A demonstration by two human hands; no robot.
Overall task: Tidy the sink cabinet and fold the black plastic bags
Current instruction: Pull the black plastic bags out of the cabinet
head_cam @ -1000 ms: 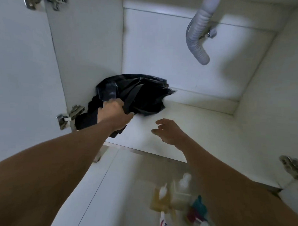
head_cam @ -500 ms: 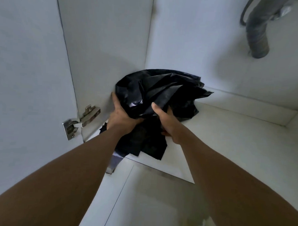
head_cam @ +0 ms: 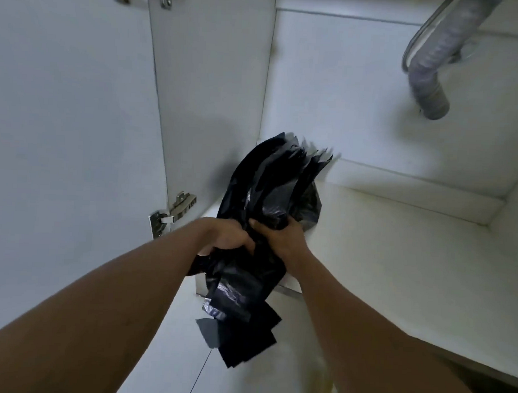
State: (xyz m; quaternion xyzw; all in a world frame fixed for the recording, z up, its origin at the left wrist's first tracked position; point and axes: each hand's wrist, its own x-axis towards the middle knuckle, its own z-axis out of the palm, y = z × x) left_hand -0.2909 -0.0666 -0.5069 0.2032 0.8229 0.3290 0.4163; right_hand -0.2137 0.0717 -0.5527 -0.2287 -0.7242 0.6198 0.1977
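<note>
Head view, looking down along both forearms into the open sink cabinet: both hands are clamped round the black plastic bags. The left hand is on the left of the bundle and the right hand is just beside it on the right, fingers curled into the plastic, knuckles nearly touching. The grip sits at the bundle's waist. Its long axis runs near to far: the crumpled tops fan up and away toward the far left corner, close to the cabinet's left wall. The loose flat tails hang down on the near side, past the front lip of the cabinet floor. So the load is at the left front of the cabinet, roughly half in and half out, and neither hand is the nearer one; they share it evenly. I'd judge the coming move to be a pull back toward the person along that axis, to bring the lot out for folding, and the far tips look as if they could brush the wall. The door stands open on the left, its lower hinge just left of the left wrist. The grey drain hose hangs far right, well apart from the bags.
</note>
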